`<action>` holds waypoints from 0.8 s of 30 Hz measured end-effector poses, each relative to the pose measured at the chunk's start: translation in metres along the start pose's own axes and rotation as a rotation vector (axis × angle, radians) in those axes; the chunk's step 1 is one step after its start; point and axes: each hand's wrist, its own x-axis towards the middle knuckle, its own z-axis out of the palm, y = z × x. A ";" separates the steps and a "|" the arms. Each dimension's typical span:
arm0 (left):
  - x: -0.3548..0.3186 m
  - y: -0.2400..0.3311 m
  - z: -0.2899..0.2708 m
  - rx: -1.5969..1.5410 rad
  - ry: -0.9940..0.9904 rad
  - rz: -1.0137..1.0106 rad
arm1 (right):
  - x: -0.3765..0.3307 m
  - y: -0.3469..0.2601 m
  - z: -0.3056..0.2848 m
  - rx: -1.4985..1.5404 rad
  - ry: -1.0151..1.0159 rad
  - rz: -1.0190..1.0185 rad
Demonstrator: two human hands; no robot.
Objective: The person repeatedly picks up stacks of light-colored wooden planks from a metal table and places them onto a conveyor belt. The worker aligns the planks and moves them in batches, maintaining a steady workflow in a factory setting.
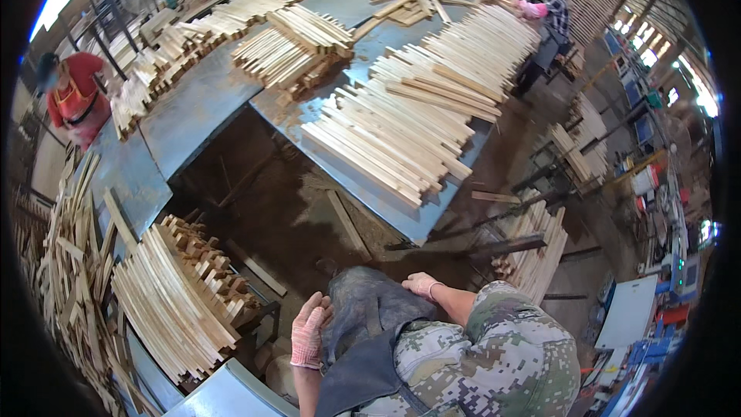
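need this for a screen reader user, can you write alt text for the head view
Seen from above, a person's gloved left hand and gloved right hand rest empty on a dark grey apron over a knee. Ahead, a grey metal table carries stacks of pale wooden slats, with another slat stack at lower left and two other workers at the far benches.
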 end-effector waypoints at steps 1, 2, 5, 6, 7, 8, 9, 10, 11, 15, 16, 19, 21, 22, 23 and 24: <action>-0.004 -0.011 0.004 0.004 -0.033 -0.016 | -0.021 0.010 0.002 -0.001 -0.081 0.074; -0.006 -0.019 0.007 0.006 -0.063 -0.030 | -0.026 0.031 0.007 -0.065 -0.074 0.038; -0.009 -0.042 0.017 0.045 -0.048 -0.044 | -0.029 0.099 0.017 -0.195 -0.037 0.010; -0.007 -0.047 0.019 0.013 -0.054 -0.037 | -0.037 0.108 0.014 -0.149 -0.043 0.051; -0.007 -0.052 0.022 0.013 -0.044 -0.048 | -0.045 0.114 0.010 -0.103 -0.049 0.093; -0.006 -0.057 0.026 0.013 -0.034 -0.060 | -0.040 0.131 0.006 -0.162 -0.059 0.047; -0.006 -0.056 0.031 0.018 -0.022 -0.066 | -0.042 0.138 0.001 -0.018 -0.056 0.095; -0.002 -0.062 0.030 -0.005 -0.047 -0.077 | -0.043 0.143 -0.005 0.129 -0.054 0.142; 0.003 -0.066 0.030 -0.013 -0.075 -0.086 | -0.043 0.146 -0.010 0.276 -0.051 0.189; 0.028 -0.077 0.046 0.010 -0.136 -0.132 | -0.050 0.137 -0.046 0.619 -0.005 0.201; 0.035 -0.079 0.054 0.030 -0.138 -0.146 | -0.045 0.146 -0.053 0.638 -0.012 0.180; 0.054 -0.080 0.085 0.121 -0.119 -0.160 | -0.040 0.173 -0.076 0.666 -0.004 0.184; 0.074 -0.086 0.101 0.119 -0.124 -0.176 | -0.031 0.190 -0.097 0.646 0.019 0.188; 0.084 -0.089 0.112 0.111 -0.117 -0.189 | -0.024 0.194 -0.109 0.635 0.026 0.189; 0.096 -0.091 0.124 0.102 -0.111 -0.200 | -0.015 0.198 -0.126 0.621 0.074 0.165; 0.105 -0.093 0.136 0.118 -0.087 -0.204 | -0.012 0.189 -0.149 0.607 0.111 0.137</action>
